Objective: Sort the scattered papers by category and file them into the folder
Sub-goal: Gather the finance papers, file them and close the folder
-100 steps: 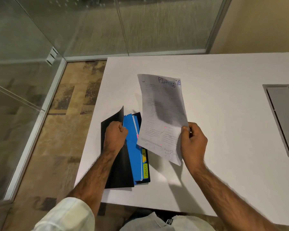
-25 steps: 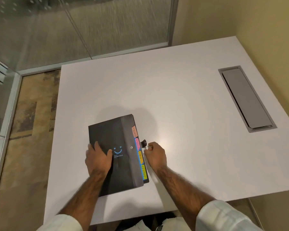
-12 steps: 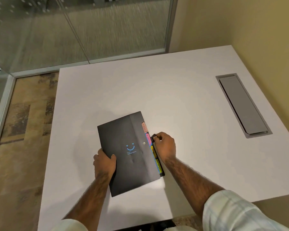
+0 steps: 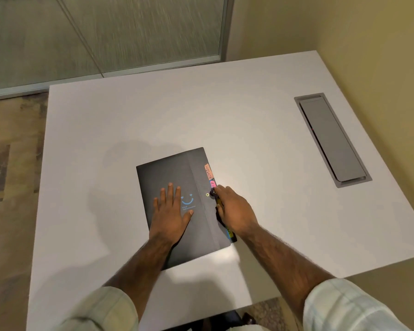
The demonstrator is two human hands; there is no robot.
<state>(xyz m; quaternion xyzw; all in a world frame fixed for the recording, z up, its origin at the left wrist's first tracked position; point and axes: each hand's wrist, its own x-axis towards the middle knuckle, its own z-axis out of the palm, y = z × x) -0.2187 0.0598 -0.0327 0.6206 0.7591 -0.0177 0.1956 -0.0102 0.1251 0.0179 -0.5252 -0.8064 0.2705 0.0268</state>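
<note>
A black folder with a blue smiley print lies closed on the white table. Coloured index tabs stick out along its right edge; the top one reads ADMIN. My left hand lies flat on the cover with straight, spread fingers. My right hand is at the folder's right edge, its fingertips pinching the small black snap strap next to the snap button. No loose papers are in view.
A grey cable hatch is set into the table at the right. A beige wall stands close on the right, glass partitions at the back. The table's left edge drops to patterned floor.
Four seconds ago I held a sheet marked FINANCE over the open folder; now the folder is closed. Since half a second ago my left hand moved from its lower edge onto the cover.
</note>
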